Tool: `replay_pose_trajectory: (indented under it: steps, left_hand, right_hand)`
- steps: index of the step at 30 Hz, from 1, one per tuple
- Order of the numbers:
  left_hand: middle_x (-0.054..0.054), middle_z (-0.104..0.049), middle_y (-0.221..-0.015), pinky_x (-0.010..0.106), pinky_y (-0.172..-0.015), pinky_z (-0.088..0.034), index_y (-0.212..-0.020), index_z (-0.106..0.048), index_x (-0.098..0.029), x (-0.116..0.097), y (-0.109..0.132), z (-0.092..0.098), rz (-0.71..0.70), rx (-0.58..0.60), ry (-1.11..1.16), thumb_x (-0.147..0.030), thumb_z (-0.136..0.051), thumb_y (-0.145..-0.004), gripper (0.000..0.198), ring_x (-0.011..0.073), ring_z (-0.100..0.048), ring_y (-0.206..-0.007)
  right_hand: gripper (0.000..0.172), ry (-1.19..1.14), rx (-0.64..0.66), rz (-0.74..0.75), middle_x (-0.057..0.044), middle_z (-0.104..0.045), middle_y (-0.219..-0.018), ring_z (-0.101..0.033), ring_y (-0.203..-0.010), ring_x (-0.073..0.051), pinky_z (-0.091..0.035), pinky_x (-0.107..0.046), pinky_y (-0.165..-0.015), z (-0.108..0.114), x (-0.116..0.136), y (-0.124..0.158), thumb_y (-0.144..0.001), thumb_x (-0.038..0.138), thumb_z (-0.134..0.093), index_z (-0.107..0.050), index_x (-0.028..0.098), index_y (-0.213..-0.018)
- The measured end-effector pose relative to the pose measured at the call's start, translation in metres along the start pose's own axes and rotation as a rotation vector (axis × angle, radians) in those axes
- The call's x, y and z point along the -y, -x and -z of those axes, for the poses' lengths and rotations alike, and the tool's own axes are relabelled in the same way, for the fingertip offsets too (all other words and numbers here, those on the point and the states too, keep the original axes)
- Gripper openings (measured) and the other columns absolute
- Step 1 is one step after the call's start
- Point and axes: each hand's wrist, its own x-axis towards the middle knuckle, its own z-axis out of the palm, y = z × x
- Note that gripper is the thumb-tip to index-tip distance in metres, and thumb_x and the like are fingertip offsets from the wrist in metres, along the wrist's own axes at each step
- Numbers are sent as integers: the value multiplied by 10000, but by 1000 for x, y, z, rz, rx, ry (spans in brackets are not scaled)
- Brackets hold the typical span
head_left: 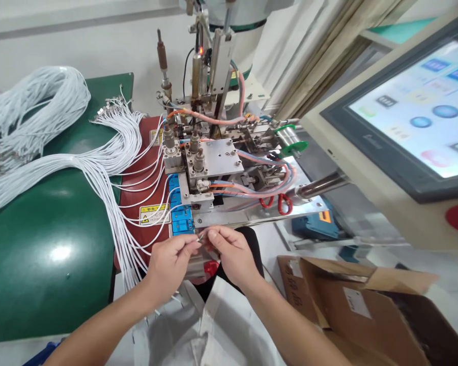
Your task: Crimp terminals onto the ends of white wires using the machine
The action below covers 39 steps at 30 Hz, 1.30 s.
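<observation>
I hold my left hand and my right hand near together, in front of the metal machine with bare steel plates. Between my fingertips is a small, thin wire end of dark greenish look, and it is the thing I am handling. The grip of my left hand is pinched on it, thumb against forefinger. My right hand has its thumb and fingers bent together at the other side of this wire end, but whether they also press it, I cannot tell. The wire end is short; its long axis seems to run slantwise, from my left fingertips up towards the right ones. The important relation is with the row of bright blue clamp blocks: it lies just beyond my fingertips and a little to the left, so my left hand is the nearer one. Several slim white cables lead to these blocks from the thick bundle of white cables, which lies across the glossy green surface at my left.
</observation>
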Motion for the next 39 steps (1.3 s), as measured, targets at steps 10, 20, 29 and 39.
replay_pose_trajectory:
  steps: [10, 20, 29, 39]
  left_hand:
    - [-37, -489, -484, 196, -511, -377, -663, -618, -150, -3, -6, 8, 104, 211, 43, -305, -468, -818, 266, 93, -453, -499]
    - [-48, -434, -488, 198, -489, -333, -744, -574, -135, -1, -6, 10, 182, 249, 210, -313, -421, -844, 254, 78, -391, -453]
    - [-29, -482, -557, 188, -475, -298, -627, -550, -138, 0, -7, 16, 128, 429, 184, -274, -411, -846, 293, 67, -355, -473]
    - [-55, -435, -501, 191, -512, -350, -814, -574, -149, 1, -2, 5, 135, 174, 151, -329, -408, -856, 249, 84, -407, -484]
  right_hand:
    - [120, 287, 112, 51, 18, -552, -574, -503, -523, -100, -426, -227, -511, 5, 14, -3, -692, 221, -602, -583, 164, -589]
    - [143, 386, 20, 188, -5, -548, -612, -503, -578, -118, -412, -244, -555, -3, 3, 0, -740, 208, -547, -563, 170, -603]
    - [134, 268, 350, -76, 56, -435, -517, -357, -465, -60, -300, -193, -442, 12, 18, -9, -698, 201, -563, -511, 156, -583]
    - [120, 346, -71, 197, 2, -517, -617, -487, -574, -113, -411, -240, -546, -8, -6, -1, -711, 185, -552, -517, 172, -597]
